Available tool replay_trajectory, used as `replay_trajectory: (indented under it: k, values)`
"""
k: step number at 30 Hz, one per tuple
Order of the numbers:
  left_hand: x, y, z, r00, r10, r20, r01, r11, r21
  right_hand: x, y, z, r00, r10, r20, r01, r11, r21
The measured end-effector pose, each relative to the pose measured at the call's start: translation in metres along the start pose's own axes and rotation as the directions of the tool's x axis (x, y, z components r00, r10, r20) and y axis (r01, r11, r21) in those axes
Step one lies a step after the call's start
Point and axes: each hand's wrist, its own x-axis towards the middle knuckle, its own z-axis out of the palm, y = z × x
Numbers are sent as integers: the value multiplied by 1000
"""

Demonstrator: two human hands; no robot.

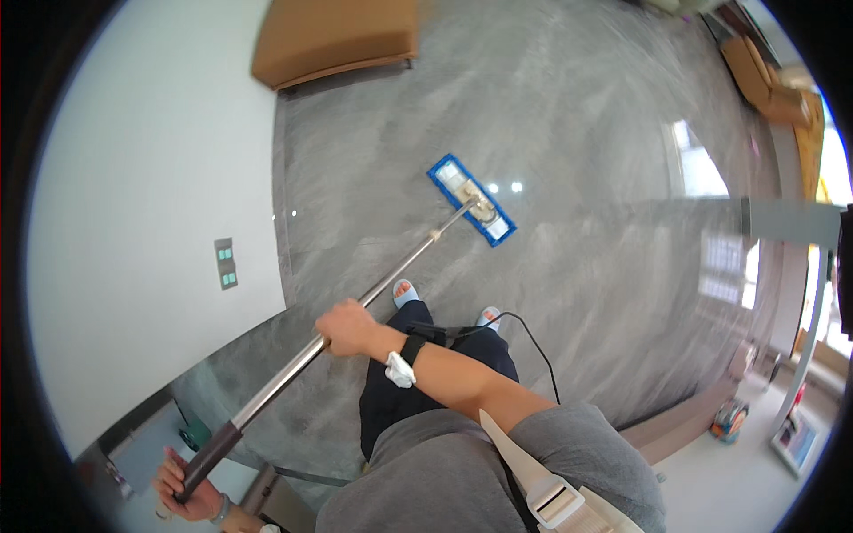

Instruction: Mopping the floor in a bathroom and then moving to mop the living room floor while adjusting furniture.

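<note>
A flat mop [391, 274] with a long metal pole slants across the view from lower left to upper centre. Its blue-edged rectangular head [472, 201] lies flat on the grey floor ahead of my feet. My right hand [348, 328] is wrapped round the middle of the pole, the forearm crossing in front of my body. At the lower left, my left hand [188, 489] grips the dark handle end [209, 460] of the pole. A black band and something white are on my right wrist.
A white wall [160, 178] with a double socket plate [226, 264] stands at left. Beyond the mop is a brown upholstered seat [342, 40]; another brown chair [755, 80] is at far right. A black cable [538, 348] hangs by my legs. A toy [729, 420] sits on the white surface at right.
</note>
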Motion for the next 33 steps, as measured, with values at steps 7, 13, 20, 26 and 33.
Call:
replay_trajectory:
  k: [7,13,20,26,33]
  values:
    - [-38,-158,192,870,-270,412,335,937,-94,-199,174,-66,754,252,-606,-348,936,-45]
    - [-169,-269,317,656,-416,630,502,864,48,-430,274,-44,415,517,-748,-609,769,194]
    - [-265,-293,333,286,-487,825,684,707,181,-584,244,116,112,767,-631,-740,489,463]
    - [-250,-251,250,237,-501,833,685,694,222,-535,144,229,130,860,-494,-764,404,503]
    - [-146,-139,46,574,-402,714,556,831,21,-333,54,232,440,671,-597,-617,709,342]
